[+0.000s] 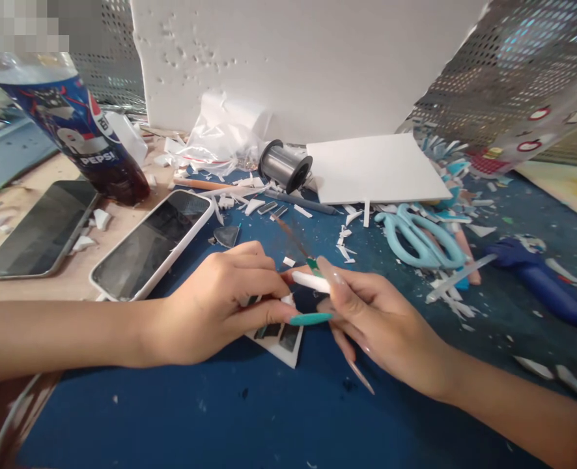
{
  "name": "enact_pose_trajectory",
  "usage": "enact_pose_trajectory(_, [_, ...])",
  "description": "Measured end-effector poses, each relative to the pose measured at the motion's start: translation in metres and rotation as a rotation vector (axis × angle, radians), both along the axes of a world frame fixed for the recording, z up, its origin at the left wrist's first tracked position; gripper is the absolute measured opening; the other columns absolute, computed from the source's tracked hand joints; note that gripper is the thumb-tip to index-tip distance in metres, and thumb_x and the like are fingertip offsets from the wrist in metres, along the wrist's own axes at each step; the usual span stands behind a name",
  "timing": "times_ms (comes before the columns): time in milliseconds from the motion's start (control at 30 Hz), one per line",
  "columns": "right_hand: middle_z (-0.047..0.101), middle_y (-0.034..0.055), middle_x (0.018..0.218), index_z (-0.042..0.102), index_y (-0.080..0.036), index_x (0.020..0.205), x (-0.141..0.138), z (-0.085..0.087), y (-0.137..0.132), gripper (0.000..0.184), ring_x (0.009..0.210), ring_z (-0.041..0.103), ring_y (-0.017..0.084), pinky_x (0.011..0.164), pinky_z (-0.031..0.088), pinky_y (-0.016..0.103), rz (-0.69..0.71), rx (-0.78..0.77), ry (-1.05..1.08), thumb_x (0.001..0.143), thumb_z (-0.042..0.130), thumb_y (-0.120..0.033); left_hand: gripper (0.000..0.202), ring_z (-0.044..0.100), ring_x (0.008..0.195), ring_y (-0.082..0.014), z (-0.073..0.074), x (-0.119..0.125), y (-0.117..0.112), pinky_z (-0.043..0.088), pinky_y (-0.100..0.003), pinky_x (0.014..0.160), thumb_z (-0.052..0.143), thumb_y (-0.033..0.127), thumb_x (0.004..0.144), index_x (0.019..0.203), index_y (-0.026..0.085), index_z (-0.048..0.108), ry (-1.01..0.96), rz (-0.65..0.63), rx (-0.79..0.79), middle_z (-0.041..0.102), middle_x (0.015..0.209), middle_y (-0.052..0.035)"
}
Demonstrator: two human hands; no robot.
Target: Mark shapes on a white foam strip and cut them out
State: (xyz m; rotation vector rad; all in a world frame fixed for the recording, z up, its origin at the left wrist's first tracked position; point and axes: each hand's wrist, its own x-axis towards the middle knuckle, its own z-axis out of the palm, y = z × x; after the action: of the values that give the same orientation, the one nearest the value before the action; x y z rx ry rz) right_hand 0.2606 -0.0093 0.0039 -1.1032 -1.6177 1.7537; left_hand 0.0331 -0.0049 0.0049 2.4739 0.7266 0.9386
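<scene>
My left hand [230, 299] is closed in a pinch, its long teal thumbnail reaching toward the other hand. A small white piece shows at its fingertips. Below those fingers lies a flat white-edged piece [288, 355] with dark window-like panels, partly covered by the hand. My right hand [381, 319] is closed on a thin tool [312, 264] with a green part and a blurred brownish end pointing up and left. Between the hands is a long white shape [312, 281]; whether it is a nail or a strip I cannot tell. The fingertips of both hands nearly meet.
Two phones [156, 244] and a Pepsi bottle [88, 137] are at left. Behind the hands lie a spool [286, 166], a plastic bag [225, 137], a white board [376, 169] and white scraps. Light-blue scissors [422, 238] and a dark-blue-handled tool [542, 277] lie at right.
</scene>
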Motion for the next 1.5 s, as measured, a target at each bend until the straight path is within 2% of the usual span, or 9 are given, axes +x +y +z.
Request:
enact_pose_trajectory(267, [0.034,-0.0093,0.044,0.076,-0.021,0.108,0.005,-0.004,0.016,0.052,0.034,0.017,0.008,0.032,0.036,0.023,-0.073,-0.249,0.144,0.096,0.061,-0.069,0.042,0.049,0.058,-0.012,0.013,-0.015,0.017,0.039,-0.022,0.056,0.044,0.022,0.11,0.069,0.02,0.049,0.197,0.211,0.156,0.05,0.062,0.003])
enact_pose_trajectory(367, [0.064,-0.0014,0.067,0.074,-0.022,0.109,0.005,-0.001,0.02,0.047,0.036,0.017,0.005,0.034,0.035,0.022,-0.067,-0.257,0.194,0.102,0.055,-0.064,0.011,0.064,0.077,-0.0216,0.011,-0.028,0.04,0.047,-0.03,0.069,0.052,0.02,0.104,0.103,0.016,0.062,0.301,0.385,0.259,0.063,0.086,-0.0056])
enact_pose_trajectory(433, [0.07,0.0004,0.077,0.073,-0.023,0.113,0.005,0.001,0.021,0.047,0.036,0.016,0.005,0.034,0.034,0.021,-0.076,-0.271,0.21,0.106,0.049,-0.063,0.03,0.067,0.101,-0.034,0.009,-0.032,0.048,0.052,-0.042,0.083,0.046,0.022,0.105,0.128,0.007,0.058,0.361,0.433,0.336,0.065,0.109,-0.018])
enact_pose_trajectory(500, [0.061,-0.0037,0.062,0.072,-0.022,0.116,0.005,0.002,0.02,0.047,0.036,0.017,0.006,0.034,0.035,0.02,-0.065,-0.298,0.193,0.105,0.05,-0.063,0.035,0.065,0.107,-0.0392,0.008,-0.03,0.046,0.053,-0.048,0.088,0.041,0.026,0.108,0.128,0.002,0.057,0.402,0.403,0.399,0.065,0.112,-0.0224])
enact_pose_trajectory(633, [0.029,-0.012,0.04,0.071,-0.018,0.113,0.002,0.0,0.011,0.061,0.033,0.024,0.01,0.035,0.04,0.021,-0.065,-0.35,0.112,0.091,0.064,-0.074,0.047,0.064,0.085,-0.03,0.008,-0.015,0.024,0.054,-0.04,0.075,0.034,0.044,0.114,0.1,0.009,0.063,0.425,0.23,0.464,0.064,0.09,-0.0127])
enact_pose_trajectory(933, [0.03,-0.0134,0.039,0.062,-0.021,0.092,-0.013,0.01,-0.019,0.065,0.034,0.029,0.01,0.037,0.038,0.021,-0.043,-0.421,0.069,0.081,0.068,-0.085,0.042,0.045,0.063,-0.0197,0.002,0.001,-0.001,0.039,-0.032,0.058,0.037,0.021,0.115,0.078,0.02,0.057,0.409,0.099,0.612,0.054,0.066,-0.0001])
enact_pose_trajectory(1200, [0.03,-0.0112,0.048,0.062,-0.023,0.094,-0.005,0.006,-0.018,0.058,0.038,0.03,0.01,0.037,0.032,0.024,-0.065,-0.105,-0.069,0.095,0.053,-0.081,0.047,0.049,0.066,-0.0201,0.004,-0.002,0.001,0.037,-0.033,0.057,0.031,0.014,0.115,0.08,0.016,0.063,0.38,0.02,0.589,0.061,0.069,-0.0037])
enact_pose_trajectory(1300, [0.039,-0.0094,0.055,0.061,-0.024,0.101,-0.001,0.005,-0.013,0.049,0.043,0.036,0.009,0.042,0.029,0.025,-0.086,0.124,-0.091,0.097,0.06,-0.072,0.044,0.051,0.066,-0.0177,0.002,0.0,0.001,0.044,-0.029,0.062,0.032,0.014,0.115,0.082,0.015,0.061,0.355,-0.029,0.424,0.065,0.074,-0.004])
enact_pose_trajectory(1500, [0.037,-0.0062,0.056,0.048,-0.023,0.07,0.0,0.002,-0.009,0.048,0.049,0.035,0.01,0.047,0.028,0.027,-0.116,0.342,-0.152,0.102,0.063,-0.056,0.042,0.053,0.061,-0.0119,0.005,-0.001,0.003,0.048,-0.02,0.06,0.027,0.019,0.116,0.083,0.017,0.054,0.284,-0.169,0.059,0.063,0.077,-0.0026])
